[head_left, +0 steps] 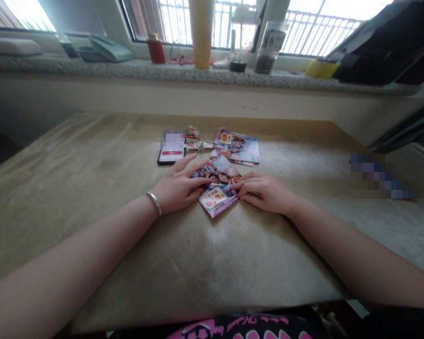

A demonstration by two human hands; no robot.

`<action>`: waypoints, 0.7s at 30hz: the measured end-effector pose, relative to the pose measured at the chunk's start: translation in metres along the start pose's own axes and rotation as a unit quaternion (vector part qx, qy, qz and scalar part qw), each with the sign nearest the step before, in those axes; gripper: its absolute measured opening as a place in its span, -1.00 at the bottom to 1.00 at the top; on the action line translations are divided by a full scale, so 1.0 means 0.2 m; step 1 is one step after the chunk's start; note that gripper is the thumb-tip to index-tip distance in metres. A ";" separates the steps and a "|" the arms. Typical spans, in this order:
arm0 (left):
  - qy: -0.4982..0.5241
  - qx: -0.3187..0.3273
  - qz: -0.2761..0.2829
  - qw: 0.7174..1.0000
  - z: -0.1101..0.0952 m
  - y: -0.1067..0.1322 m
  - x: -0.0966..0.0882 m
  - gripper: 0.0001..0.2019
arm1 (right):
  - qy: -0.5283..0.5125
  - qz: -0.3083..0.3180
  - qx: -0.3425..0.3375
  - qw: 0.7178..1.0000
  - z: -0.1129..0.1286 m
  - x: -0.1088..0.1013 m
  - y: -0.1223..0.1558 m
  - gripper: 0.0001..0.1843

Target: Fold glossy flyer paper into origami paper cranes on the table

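Note:
A square of colourful printed paper (222, 172), with photos of people and a yellow label, lies turned cornerwise on the table. My left hand (178, 186), a silver bangle at its wrist, rests on the left corner with its fingers spread. At the right corner, the fingers and thumb of my right hand (259, 190) are closed on the edge. Just beyond are a small stack of similar printed sheets (245, 146) and a folded paper piece (199, 145) in red and white. A phone (172, 153) with a lit screen lies beyond my left hand.
The pale table (198, 273) reaches to the wall below the window. On the stone sill (127, 68) stand a red bottle (156, 49), a tall yellow cylinder (202, 35), clear containers (267, 54) and a black bag-like object (378, 47). A blurred-out item (381, 176) lies at the right.

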State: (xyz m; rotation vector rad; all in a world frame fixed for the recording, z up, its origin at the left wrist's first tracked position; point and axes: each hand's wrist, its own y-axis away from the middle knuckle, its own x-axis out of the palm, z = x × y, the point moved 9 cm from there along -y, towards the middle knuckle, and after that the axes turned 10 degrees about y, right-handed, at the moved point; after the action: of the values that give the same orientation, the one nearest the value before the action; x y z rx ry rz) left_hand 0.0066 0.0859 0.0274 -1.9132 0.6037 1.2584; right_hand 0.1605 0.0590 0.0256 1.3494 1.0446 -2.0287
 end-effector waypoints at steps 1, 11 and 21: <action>-0.004 0.010 0.001 1.000 -0.02 0.00 0.00 -0.67 | 0.001 0.000 0.001 1.000 0.00 0.00 0.00 -0.87; -0.015 0.080 0.068 0.994 -0.13 0.00 0.05 -0.69 | 0.023 -0.003 0.012 1.000 0.01 0.01 0.00 -0.87; 0.035 0.125 0.090 0.987 -0.21 0.00 0.03 -0.71 | 0.026 -0.008 0.053 0.998 0.05 0.03 -0.04 -0.87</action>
State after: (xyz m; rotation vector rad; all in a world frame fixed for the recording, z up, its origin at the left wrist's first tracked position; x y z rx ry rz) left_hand 0.0323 0.0535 0.0312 -1.7289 0.9438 1.1682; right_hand 0.1464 0.0557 0.0255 1.4587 0.9850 -2.0970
